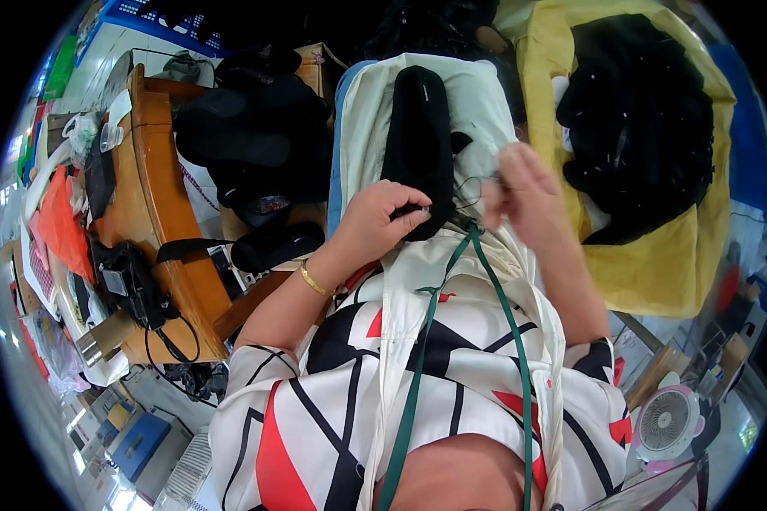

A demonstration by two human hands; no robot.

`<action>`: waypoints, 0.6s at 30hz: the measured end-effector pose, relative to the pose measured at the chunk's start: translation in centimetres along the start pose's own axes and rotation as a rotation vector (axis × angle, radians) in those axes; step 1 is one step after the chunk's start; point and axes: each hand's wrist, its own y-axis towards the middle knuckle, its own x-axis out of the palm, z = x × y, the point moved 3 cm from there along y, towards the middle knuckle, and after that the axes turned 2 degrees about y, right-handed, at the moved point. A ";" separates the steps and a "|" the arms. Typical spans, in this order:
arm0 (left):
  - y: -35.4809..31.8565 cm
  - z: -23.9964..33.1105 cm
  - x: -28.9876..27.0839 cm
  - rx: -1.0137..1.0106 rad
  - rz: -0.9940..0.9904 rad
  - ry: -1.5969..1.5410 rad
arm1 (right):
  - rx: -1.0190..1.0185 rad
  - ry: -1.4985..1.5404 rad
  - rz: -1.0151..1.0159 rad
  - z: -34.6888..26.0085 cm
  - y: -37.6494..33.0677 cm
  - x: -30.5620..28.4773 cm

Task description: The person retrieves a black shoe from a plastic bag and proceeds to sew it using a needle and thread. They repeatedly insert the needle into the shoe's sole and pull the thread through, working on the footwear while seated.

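Observation:
A black slipper-shaped fabric piece [418,128] lies on a pale cream cloth [477,102] spread over my lap. My left hand [383,217] grips the near end of this black piece, fingers closed on its edge. My right hand [524,192] is raised just to the right of it, fingers pinched together on a thin dark thread [469,192] that runs back to the black piece. A gold bangle [313,281] sits on my left wrist. A green lanyard [452,289] hangs down my patterned top.
A wooden table [158,196] on the left carries black fabric pieces [247,128], a black pouch [128,281] and orange bags [60,226]. A yellow sack [656,255] holding black items [639,119] stands at right. A small pink fan [665,422] sits low right.

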 end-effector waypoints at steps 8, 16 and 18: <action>-1.1 -1.1 0.5 0.306 0.188 0.131 | -0.603 0.709 0.295 -9.7 -5.0 -17.0; -1.1 -1.8 0.8 0.288 0.250 0.225 | -0.657 0.074 0.553 -4.5 -1.1 -11.9; -1.3 -1.9 0.9 0.306 0.269 0.266 | -0.426 -0.061 0.245 -0.5 0.5 -7.9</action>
